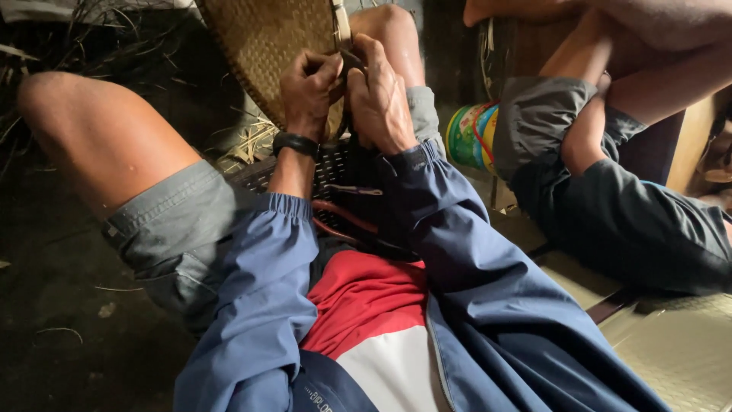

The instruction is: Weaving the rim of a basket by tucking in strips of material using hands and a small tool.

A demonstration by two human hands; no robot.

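A round woven bamboo tray (263,42) stands tilted between my knees, its rim facing me. My left hand (307,93) is closed on the rim's edge, with a dark band on the wrist. My right hand (379,98) presses against it from the right, fingers curled over the pale binding strip (341,27) on the rim. Both hands touch each other at the rim. What lies under the fingers is hidden.
A dark perforated stool or crate (332,169) sits under me. Dry straw (248,145) litters the dark floor at left. Another person sits at right, in grey shorts (534,114), beside a green and yellow tin (471,136). A pale woven mat (679,351) lies at bottom right.
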